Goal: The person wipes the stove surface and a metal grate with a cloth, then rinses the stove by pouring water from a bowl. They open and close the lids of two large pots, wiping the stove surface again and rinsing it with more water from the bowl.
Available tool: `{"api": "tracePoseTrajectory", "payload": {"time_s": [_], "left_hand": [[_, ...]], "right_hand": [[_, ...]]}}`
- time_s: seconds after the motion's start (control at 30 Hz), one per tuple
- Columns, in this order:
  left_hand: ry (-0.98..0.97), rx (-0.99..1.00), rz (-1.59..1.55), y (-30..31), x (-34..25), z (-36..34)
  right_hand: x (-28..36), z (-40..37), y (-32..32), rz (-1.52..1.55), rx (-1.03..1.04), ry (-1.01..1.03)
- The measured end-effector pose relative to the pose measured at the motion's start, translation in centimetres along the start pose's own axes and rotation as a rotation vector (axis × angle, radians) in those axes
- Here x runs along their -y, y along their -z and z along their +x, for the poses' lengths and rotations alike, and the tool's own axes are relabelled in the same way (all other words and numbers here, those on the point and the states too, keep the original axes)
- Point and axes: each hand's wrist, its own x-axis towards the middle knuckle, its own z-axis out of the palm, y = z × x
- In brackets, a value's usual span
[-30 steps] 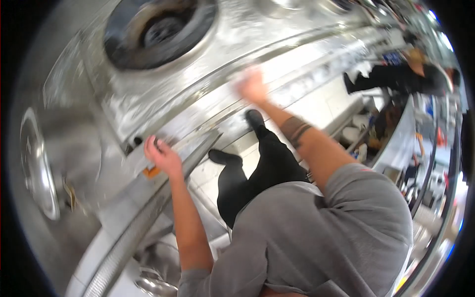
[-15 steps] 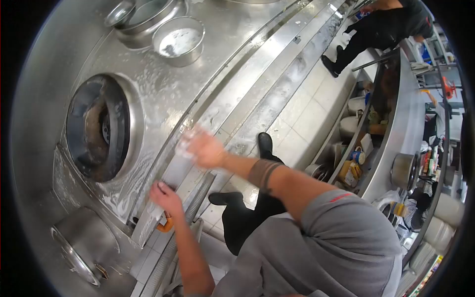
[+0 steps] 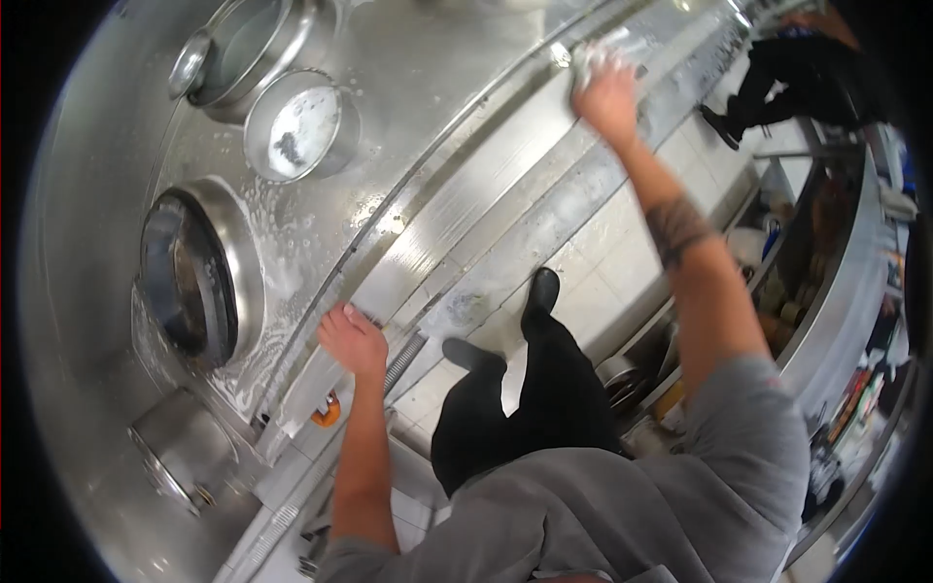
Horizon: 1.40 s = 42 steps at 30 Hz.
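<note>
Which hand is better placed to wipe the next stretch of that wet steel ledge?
Right, probably. The right hand is already pressed on a crumpled white cloth on the wet stainless-steel ledge, arm stretched along it. The left hand has no cloth and rests on the ledge's edge.

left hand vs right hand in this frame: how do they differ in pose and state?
The right hand is stretched far out along the steel ledge, arm extended; the left hand sits close to the body. The right hand presses a white cloth; the left hand holds nothing and rests on the ledge's edge. Both touch the same wet ledge.
</note>
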Motion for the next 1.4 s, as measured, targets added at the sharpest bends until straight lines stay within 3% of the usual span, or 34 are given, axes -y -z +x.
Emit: {"api": "tracePoseTrajectory", "payload": {"time_s": [0.03, 0.1, 0.13, 0.17, 0.2, 0.23, 0.3, 0.37, 0.4, 0.43, 0.47, 0.57, 0.6, 0.67, 0.73, 0.83, 0.9, 0.97, 1.03, 1.1, 1.17, 1.2, 1.27, 1.4], "left_hand": [[-0.034, 0.035, 0.063, -0.5, -0.4, 0.7], [-0.084, 0.122, -0.005, -1.3, -2.0, 1.7], [-0.076, 0.305, -0.006, -0.1, -4.0, 3.3], [-0.075, 0.493, -0.019, 1.1, -6.0, 4.7], [-0.195, 0.407, -0.036, 1.0, -7.0, 5.2], [-0.328, 0.321, -0.055, 0.9, -7.8, 5.8], [-0.345, 0.391, -0.071, 1.9, -9.0, 6.8], [-0.390, 0.473, -0.104, 1.3, -9.5, 7.2], [-0.458, 0.473, -0.140, 1.4, -10.1, 7.6], [-0.387, 0.531, -0.088, 1.7, -10.7, 7.9], [-0.305, 0.587, -0.029, 1.8, -11.1, 7.8], [-0.348, 0.472, -0.131, 1.3, -10.1, 7.5], [-0.357, 0.475, -0.141, 1.1, -9.6, 7.6], [-0.378, 0.406, -0.180, 0.8, -9.1, 7.4], [-0.388, 0.416, -0.163, -1.6, -7.9, 6.7], [-0.374, 0.387, -0.246, -0.1, -8.5, 7.2], [-0.338, 0.390, -0.239, 0.7, -8.9, 7.5], [-0.330, 0.380, -0.251, 0.5, -9.0, 7.5], [-0.297, 0.464, -0.232, 0.8, -9.7, 7.8], [-0.292, 0.495, -0.205, 1.0, -11.3, 8.4], [-0.282, 0.521, -0.166, 0.1, -13.6, 8.9], [-0.332, 0.452, -0.157, -1.0, -15.0, 9.1], [-0.386, 0.395, -0.135, -2.3, -18.5, 9.9], [-0.397, 0.421, -0.159, -3.0, -29.5, 13.5]], "right_hand": [[4.0, -2.0, 2.5, 0.273, 0.008, -0.054], [12.3, -6.3, 8.1, 0.498, 0.080, 0.143], [16.2, -8.5, 10.1, 0.647, 0.134, 0.065], [19.0, -9.8, 12.4, 0.700, 0.265, 0.117], [21.1, -9.9, 14.1, 0.737, 0.396, 0.155], [22.0, -8.3, 15.1, 0.734, 0.380, 0.158], [23.6, -4.8, 17.0, 0.897, 0.663, 0.169], [27.5, -2.3, 13.3, 1.149, 0.336, 0.139], [29.1, 0.5, 13.4, 1.189, 0.270, 0.151], [29.5, 4.5, 16.3, 1.349, 0.270, 0.126], [31.3, 7.3, 16.3, 1.349, 0.150, 0.178], [36.3, 13.8, 14.1, 0.945, 0.360, 0.235], [37.6, 14.5, 12.8, 0.933, 0.361, 0.228], [39.8, 14.5, 9.3, 0.468, 0.676, 0.330], [41.5, 14.8, 7.3, 0.420, 0.723, 0.243], [40.5, 16.9, 9.8, 0.517, 0.785, 0.214], [37.1, 17.8, 12.6, 0.749, 0.569, 0.304], [31.6, 16.5, 17.5, 1.018, 0.490, 0.223], [26.1, 12.0, 19.2, 1.071, 0.278, 0.194], [21.2, 5.3, 16.7, 0.915, 0.072, 0.214], [15.9, 0.0, 15.3, 0.899, 0.396, 0.169], [13.1, -1.0, 14.1, 0.910, 0.390, 0.161], [8.2, -2.1, 11.6, 0.783, 0.215, 0.281], [-3.4, 2.0, 4.0, 0.622, 0.060, 0.126]]}}
